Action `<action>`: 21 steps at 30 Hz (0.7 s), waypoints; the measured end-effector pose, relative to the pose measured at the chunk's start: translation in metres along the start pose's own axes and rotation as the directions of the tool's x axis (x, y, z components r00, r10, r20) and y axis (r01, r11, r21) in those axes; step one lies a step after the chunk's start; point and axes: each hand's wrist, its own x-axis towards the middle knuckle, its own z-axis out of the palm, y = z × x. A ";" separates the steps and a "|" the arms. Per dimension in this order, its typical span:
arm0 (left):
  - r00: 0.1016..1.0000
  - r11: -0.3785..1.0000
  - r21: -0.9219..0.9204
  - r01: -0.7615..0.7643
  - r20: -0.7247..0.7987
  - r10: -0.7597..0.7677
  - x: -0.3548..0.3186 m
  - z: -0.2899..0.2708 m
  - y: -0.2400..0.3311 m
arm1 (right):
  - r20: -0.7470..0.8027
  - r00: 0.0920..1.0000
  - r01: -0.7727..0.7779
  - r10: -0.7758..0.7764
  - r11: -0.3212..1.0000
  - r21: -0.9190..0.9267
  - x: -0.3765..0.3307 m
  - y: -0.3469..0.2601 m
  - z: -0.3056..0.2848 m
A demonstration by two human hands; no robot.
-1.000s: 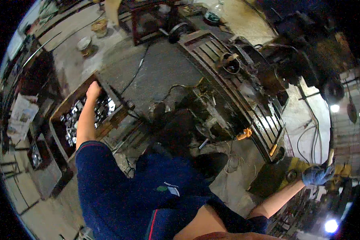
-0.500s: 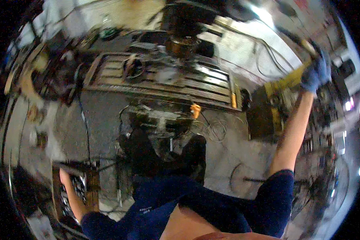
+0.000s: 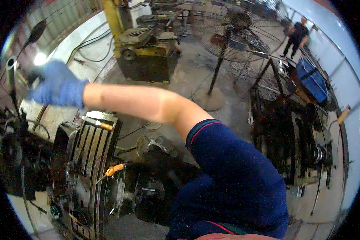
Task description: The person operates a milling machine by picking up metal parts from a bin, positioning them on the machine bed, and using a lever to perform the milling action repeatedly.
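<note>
My right hand (image 3: 56,84), in a blue glove, is stretched out to the far left on a bare forearm, with the dark blue sleeve (image 3: 232,168) behind it. The fingers curl next to a dark lever (image 3: 35,33) and a grey upright pipe (image 3: 10,70), and blur hides whether they grip anything. Below the hand lies a dark slotted machine table (image 3: 88,160). An orange-handled tool (image 3: 114,170) rests at its edge. My left hand is out of the picture.
A yellow machine (image 3: 144,44) stands on the concrete floor beyond the arm. A pedestal fan (image 3: 236,36) is at top centre. To the right are a dark machine frame (image 3: 296,132) and a blue bin (image 3: 312,80). Another person (image 3: 296,34) stands far off.
The view has swung round. My gloved right hand, earlier up at the right by the yellow machine, is now at the far left. My left hand and the parts crate have left the view.
</note>
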 end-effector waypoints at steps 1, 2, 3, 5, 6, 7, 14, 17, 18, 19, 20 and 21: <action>0.999 1.000 -0.002 -0.024 0.026 0.024 0.010 0.006 0.008 | 0.036 0.992 -0.118 0.118 0.993 0.015 -0.025 -0.016 -0.019; 0.998 0.999 -0.001 -0.048 0.050 0.048 0.015 0.010 0.017 | 0.031 0.983 -0.179 0.179 0.984 0.003 -0.046 -0.002 -0.020; 0.995 0.998 0.000 -0.064 0.070 0.064 0.021 0.014 0.024 | 0.109 0.967 -0.228 0.229 0.973 -0.027 -0.067 0.000 -0.032; 0.997 0.999 0.022 -0.039 0.072 0.037 0.019 0.009 0.018 | 0.176 0.932 -0.328 0.318 0.944 0.030 -0.122 0.024 -0.021; 0.996 0.999 0.023 -0.037 0.082 0.035 0.020 0.010 0.018 | 0.237 0.903 -0.345 0.357 0.934 -0.091 -0.145 0.024 -0.027; 0.994 0.999 0.018 -0.051 0.093 0.049 0.025 0.013 0.023 | 0.214 0.884 -0.417 0.417 0.908 -0.045 -0.169 0.022 -0.034; 0.985 0.994 0.051 -0.095 0.151 0.087 0.038 0.026 0.051 | 0.449 0.380 -0.850 0.809 0.497 -0.176 -0.327 0.028 -0.055; 0.984 0.993 0.058 -0.099 0.156 0.089 0.042 0.028 0.061 | 0.462 0.350 -0.872 0.815 0.464 -0.156 -0.353 0.024 -0.062; 0.983 0.993 0.058 -0.103 0.160 0.093 0.041 0.031 0.065 | 0.453 0.345 -0.875 0.822 0.457 -0.163 -0.361 0.025 -0.064; 0.983 0.993 0.064 -0.102 0.160 0.090 0.040 0.030 0.064 | 0.458 0.321 -0.877 0.829 0.443 -0.188 -0.363 0.021 -0.066; 0.983 0.993 0.069 -0.099 0.160 0.087 0.040 0.029 0.064 | 0.462 0.297 -0.878 0.836 0.429 -0.213 -0.364 0.017 -0.068; 0.984 0.993 0.070 -0.097 0.155 0.085 0.041 0.029 0.066 | 0.466 0.272 -0.878 0.842 0.415 -0.238 -0.365 0.014 -0.071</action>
